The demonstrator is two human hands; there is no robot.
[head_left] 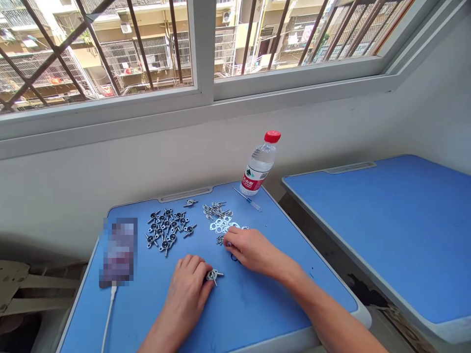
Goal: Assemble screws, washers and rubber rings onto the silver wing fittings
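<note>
My left hand point(188, 280) rests on the blue table, its thumb and fingers closed around a small metal fitting point(213, 275) with thin arms sticking out. My right hand point(250, 249) is bent down in a pinch beside a little heap of tiny screws point(220, 239); whatever its fingertips hold is too small to make out. Just beyond the right hand lie flat silvery plates with holes point(220, 225), and behind them a pile of metal pins with round ends point(217, 211). A black ring point(234, 258) shows partly under the right hand.
A group of black-centred metal fittings point(167, 224) covers the table's left middle, with one separate fitting point(190, 203) behind. A pixelated phone-like object point(119, 252) with a white cable point(108, 314) lies left. A water bottle point(259, 166) and a screwdriver point(247, 199) are back right.
</note>
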